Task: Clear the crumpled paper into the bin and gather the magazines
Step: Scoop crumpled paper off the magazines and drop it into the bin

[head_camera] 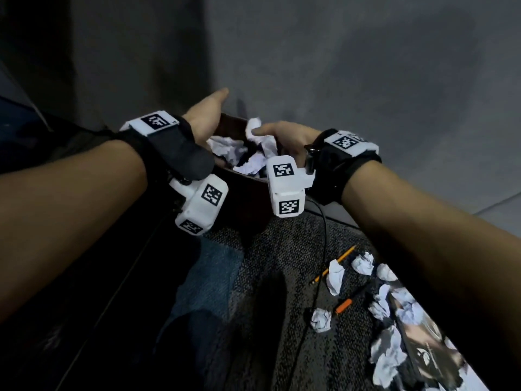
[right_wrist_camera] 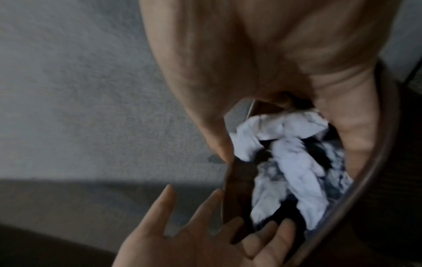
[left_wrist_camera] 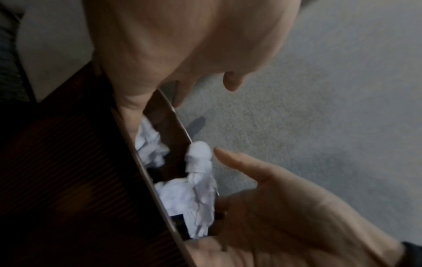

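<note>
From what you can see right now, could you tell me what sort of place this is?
Probably an office or study floor: dark speckled carpet, a dark brown waste bin against a grey wall, and a yellow pencil among white crumpled paper balls.

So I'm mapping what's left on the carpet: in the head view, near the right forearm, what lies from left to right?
Lone paper ball → orange pen → heap of crumpled paper on the magazine.
</note>
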`<state>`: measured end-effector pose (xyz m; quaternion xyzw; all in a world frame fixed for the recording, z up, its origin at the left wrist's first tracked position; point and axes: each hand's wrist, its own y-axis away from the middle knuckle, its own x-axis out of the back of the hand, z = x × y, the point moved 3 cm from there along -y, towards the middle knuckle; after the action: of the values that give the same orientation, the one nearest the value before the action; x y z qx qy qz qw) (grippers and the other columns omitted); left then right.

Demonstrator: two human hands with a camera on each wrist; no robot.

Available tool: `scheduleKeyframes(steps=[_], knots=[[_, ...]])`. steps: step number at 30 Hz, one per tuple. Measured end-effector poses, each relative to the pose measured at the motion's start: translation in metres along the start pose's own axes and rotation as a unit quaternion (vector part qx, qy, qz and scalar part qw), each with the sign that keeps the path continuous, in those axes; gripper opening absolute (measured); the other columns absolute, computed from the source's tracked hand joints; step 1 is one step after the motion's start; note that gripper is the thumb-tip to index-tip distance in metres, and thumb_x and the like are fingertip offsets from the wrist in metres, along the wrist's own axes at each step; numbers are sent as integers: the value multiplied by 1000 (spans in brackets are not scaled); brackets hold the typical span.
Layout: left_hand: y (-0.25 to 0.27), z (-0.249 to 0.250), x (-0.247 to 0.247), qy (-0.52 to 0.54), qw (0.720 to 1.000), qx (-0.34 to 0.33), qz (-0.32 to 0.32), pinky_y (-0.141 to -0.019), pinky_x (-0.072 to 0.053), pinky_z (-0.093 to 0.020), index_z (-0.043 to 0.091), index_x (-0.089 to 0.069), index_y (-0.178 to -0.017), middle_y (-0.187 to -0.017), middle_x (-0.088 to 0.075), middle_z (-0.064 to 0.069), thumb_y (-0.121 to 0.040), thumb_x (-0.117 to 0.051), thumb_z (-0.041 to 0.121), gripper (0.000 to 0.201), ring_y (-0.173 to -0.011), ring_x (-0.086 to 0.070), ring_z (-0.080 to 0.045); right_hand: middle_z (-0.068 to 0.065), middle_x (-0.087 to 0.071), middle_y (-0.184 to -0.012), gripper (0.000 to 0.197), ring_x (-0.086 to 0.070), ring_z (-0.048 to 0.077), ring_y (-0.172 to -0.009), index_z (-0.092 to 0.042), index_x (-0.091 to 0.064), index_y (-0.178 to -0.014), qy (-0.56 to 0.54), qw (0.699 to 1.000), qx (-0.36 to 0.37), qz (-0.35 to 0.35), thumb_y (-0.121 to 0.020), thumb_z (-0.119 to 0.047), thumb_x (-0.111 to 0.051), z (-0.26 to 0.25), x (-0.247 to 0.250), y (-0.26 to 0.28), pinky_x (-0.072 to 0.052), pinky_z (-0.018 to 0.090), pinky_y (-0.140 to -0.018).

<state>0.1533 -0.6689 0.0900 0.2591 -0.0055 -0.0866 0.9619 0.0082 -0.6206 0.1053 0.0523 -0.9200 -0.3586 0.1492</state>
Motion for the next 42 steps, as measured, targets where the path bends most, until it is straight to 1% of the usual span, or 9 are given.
scheduleKeyframes(steps=[5, 9, 13, 17, 21, 26, 31, 38, 42], knots=[[22, 17, -5, -156, 967, -161, 120, -95, -49, -44, 12, -60, -119, -117, -63, -11, -83, -43, 51, 55, -110, -59, -34, -1, -52, -70, 23, -49, 9, -53, -18, -52, -70, 90, 980, 134, 118, -90, -31, -55, -4, 21, 30, -39, 19, -48], [68, -12, -39, -242, 917, -316, 10, -69, -50, -31, 24, -60, -79, -78, -67, -2, -89, -51, 22, 14, -66, -63, -20, 8, -61, -79, 15, -54, 15, -59, -15, -59, -83, -43, 967, 163, 188, -95, -19, -50, 60, 41, 77, -37, 20, -53], [106, -104, -93, -552, 749, -233, -283, -77, -49, -28, 13, -66, -99, -88, -69, -2, -92, -52, 29, 23, -74, -62, -17, 13, -67, -81, 25, -61, 16, -56, -2, -66, -93, 155, 978, 3, 141, -97, -20, -50, 200, 54, 129, -42, 16, -42], [141, -184, -137, -685, 605, -149, -378, -86, -44, -25, 20, -63, -111, -112, -67, 0, -92, -52, 34, 26, -98, -60, -18, 23, -71, -93, 21, -64, 27, -72, -7, -67, -86, 240, 947, -193, 90, -88, -26, -59, 322, 62, 170, -53, 35, -67], [138, -244, -179, -691, 613, -179, -338, -93, -44, -32, 27, -46, -130, -133, -47, -6, -92, -51, 30, 39, -115, -54, -29, -1, -63, -118, 37, -60, 20, -108, -26, -57, -115, 338, 899, -203, 191, -81, -39, -64, 364, 68, 167, -26, 62, -110], [109, -306, -207, -677, 656, -200, -268, -92, -48, -46, 26, -33, -133, -143, -18, -10, -89, -61, 27, 53, -127, -34, -38, 16, -30, -136, 78, -53, 41, -114, -22, -31, -138, 294, 928, -152, 172, -75, -36, -74, 407, 23, 124, -48, 48, -98], [100, -320, -211, -756, 580, -169, -254, -99, -41, -45, 15, -32, -139, -146, -22, -16, -94, -47, 9, 47, -133, -27, -38, 14, -37, -130, 52, -61, 37, -101, -16, -44, -127, 325, 920, -116, 188, -81, -22, -67, 426, 15, 100, -52, 43, -89], [63, -273, -247, -631, 699, -281, -187, -87, -49, -46, 27, -33, -137, -145, -13, -11, -85, -50, 6, 59, -109, -48, -36, 12, -52, -110, 32, -55, 31, -96, -10, -43, -112, 349, 852, -57, 386, -81, -4, -50, 410, 58, 113, -49, 44, -87], [38, -288, -262, -740, 587, -244, -221, -92, -46, -44, 18, -38, -135, -146, -23, -18, -93, -48, 9, 44, -115, -47, -40, 14, -34, -117, 39, -48, 27, -91, -7, -45, -111, 277, 860, 23, 429, -76, 8, -44, 403, 79, 85, -49, 35, -92]])
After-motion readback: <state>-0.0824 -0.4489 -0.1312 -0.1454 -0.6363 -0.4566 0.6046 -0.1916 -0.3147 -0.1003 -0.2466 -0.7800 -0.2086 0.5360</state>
